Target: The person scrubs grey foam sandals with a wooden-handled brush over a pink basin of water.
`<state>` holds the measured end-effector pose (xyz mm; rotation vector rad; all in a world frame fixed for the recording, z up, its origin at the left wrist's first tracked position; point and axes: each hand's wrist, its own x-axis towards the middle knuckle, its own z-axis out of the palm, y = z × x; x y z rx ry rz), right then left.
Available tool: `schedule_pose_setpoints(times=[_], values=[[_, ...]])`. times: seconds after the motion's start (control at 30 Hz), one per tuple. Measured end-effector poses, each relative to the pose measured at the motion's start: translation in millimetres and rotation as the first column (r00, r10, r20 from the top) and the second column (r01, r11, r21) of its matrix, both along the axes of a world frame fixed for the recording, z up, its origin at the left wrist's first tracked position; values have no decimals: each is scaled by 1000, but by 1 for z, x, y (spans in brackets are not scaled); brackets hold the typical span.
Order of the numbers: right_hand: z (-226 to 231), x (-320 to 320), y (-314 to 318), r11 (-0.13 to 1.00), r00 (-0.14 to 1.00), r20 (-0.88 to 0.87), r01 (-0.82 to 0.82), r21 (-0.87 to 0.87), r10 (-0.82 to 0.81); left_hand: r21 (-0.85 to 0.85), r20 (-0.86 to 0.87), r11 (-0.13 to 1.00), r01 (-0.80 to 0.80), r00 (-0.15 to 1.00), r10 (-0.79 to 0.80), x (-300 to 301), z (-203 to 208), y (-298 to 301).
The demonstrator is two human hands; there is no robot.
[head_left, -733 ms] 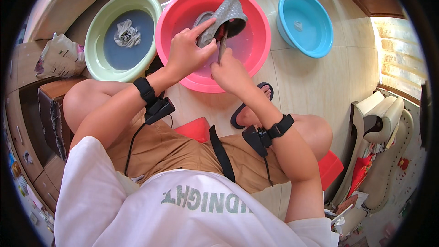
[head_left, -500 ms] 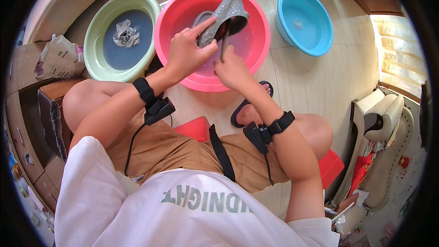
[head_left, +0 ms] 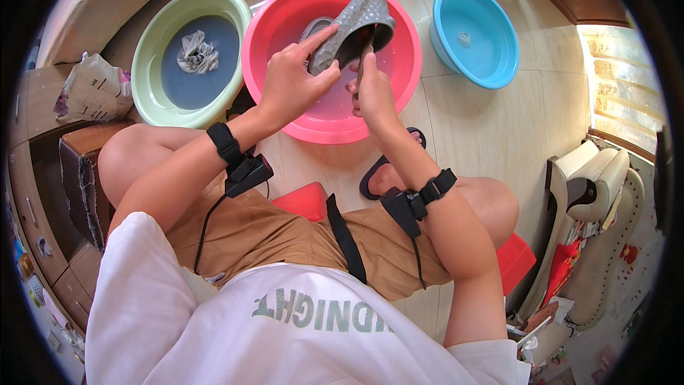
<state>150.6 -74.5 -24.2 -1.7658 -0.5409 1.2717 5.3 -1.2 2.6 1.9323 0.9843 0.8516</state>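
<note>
Over the pink basin (head_left: 252, 87) my left hand (head_left: 296, 75) holds a grey textured slipper (head_left: 360, 14) by its side, fingers and thumb closed on it, its opening turned toward my right. My right hand (head_left: 374, 93) grips the slim dark handle (head_left: 366, 53) of what looks like a brush. The far end of that tool goes into the slipper, so its head is hidden. Whitish water lies in the basin. Behind my left fingers, a second grey slipper (head_left: 313, 28) shows in part at the basin's left side.
A green basin (head_left: 146, 93) at the left holds dark water and a soaked grey-white cloth (head_left: 197, 53). To the right stands a blue basin (head_left: 507, 75) with water. A white bag (head_left: 92, 93) sits at far left, a cream padded chair (head_left: 598, 185) at right.
My right hand has moved up and slightly right, pushing the handle deeper into the slipper. The slipper has shifted a little to the right in my left hand.
</note>
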Motion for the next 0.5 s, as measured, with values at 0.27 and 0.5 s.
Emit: schedule_pose_setpoints(times=[0.27,0.5], values=[[22,-15,4,990,897,-421,96,-108,-133,42,-11,997,58,998,-57,-5,7,-5],[18,-22,1,964,910,-320,262,-51,-264,126,40,988,84,995,-89,-5,10,-5]])
